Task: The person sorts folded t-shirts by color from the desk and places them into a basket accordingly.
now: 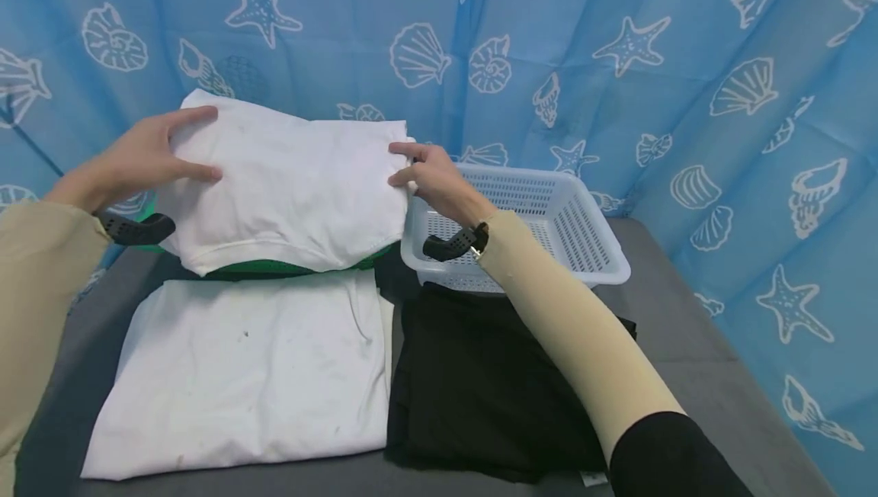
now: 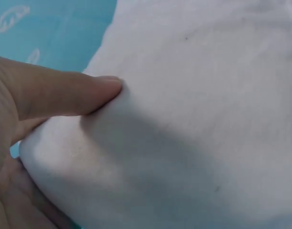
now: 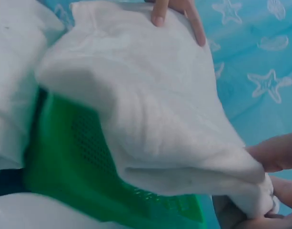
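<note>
A folded white garment (image 1: 295, 184) is held up between both hands over a green basket (image 3: 65, 157). My left hand (image 1: 137, 158) grips its left side, the thumb and a finger showing on top of the cloth. On the right side, my right hand (image 1: 439, 181) pinches the edge; in the right wrist view the layers bunch between those fingers (image 3: 274, 152). The cloth hides most of the basket, whose green rim shows under its lower edge. What kind of garment it is cannot be told.
In front lies a folded white cloth (image 1: 254, 375) with small specks. Beside it is a folded black garment (image 1: 494, 390), partly behind the right forearm. A white perforated basket (image 1: 583, 230) stands at the back right on the grey table (image 1: 700, 390). Behind hangs a blue seashell curtain (image 1: 521, 17).
</note>
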The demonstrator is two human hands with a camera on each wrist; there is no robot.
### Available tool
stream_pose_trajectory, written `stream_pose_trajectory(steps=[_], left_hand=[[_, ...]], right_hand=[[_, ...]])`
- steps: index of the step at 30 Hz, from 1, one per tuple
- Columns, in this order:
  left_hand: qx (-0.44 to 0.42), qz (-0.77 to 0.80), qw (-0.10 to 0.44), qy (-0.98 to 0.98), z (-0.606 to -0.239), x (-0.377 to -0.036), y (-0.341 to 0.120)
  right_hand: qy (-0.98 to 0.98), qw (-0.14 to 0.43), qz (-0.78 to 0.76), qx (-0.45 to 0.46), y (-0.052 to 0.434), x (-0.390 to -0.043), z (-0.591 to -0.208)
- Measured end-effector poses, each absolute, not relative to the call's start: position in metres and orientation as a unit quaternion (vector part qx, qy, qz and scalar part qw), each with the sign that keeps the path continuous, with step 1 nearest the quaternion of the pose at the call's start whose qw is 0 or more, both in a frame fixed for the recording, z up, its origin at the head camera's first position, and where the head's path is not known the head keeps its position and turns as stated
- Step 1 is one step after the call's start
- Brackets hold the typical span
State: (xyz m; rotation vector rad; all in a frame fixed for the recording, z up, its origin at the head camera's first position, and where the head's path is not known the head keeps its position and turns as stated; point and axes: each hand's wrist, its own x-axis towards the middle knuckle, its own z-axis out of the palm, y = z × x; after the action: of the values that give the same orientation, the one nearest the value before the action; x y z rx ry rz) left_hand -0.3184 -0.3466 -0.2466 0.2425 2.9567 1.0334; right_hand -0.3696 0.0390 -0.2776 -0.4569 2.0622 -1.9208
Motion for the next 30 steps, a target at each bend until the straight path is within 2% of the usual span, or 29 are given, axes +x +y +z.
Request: stream_pose_trajectory(steps=[6,13,16,20,23,27,30], left_hand=[[0.061,0.352,-0.004,0.934,-0.238,-0.344,-0.349],[0.060,0.327,0.010,0.943,-0.248,-0.356,-0.354],[0.058,0.313,0.045,0.947,-0.254,-0.355,-0.360],[0.065,0.282,0.119,0.950,-0.258,-0.352,-0.369],[0.067,0.259,0.152,0.951,-0.263,-0.349,-0.370],[0.063,0.267,0.121,0.954,-0.273,-0.333,-0.360],[0.063,0.304,0.045,0.949,-0.282,-0.304,-0.340]], right_hand=[[0.703,0.130,-0.684,-0.149,0.024,-0.386,-0.284],[0.778,0.114,-0.601,-0.144,0.008,-0.392,-0.299],[0.807,0.132,-0.553,-0.159,0.003,-0.391,-0.302],[0.828,0.162,-0.504,-0.183,-0.005,-0.389,-0.298],[0.850,0.157,-0.463,-0.197,-0.009,-0.382,-0.290],[0.869,0.110,-0.434,-0.210,0.001,-0.361,-0.286],[0.858,0.066,-0.476,-0.181,0.021,-0.339,-0.290]])
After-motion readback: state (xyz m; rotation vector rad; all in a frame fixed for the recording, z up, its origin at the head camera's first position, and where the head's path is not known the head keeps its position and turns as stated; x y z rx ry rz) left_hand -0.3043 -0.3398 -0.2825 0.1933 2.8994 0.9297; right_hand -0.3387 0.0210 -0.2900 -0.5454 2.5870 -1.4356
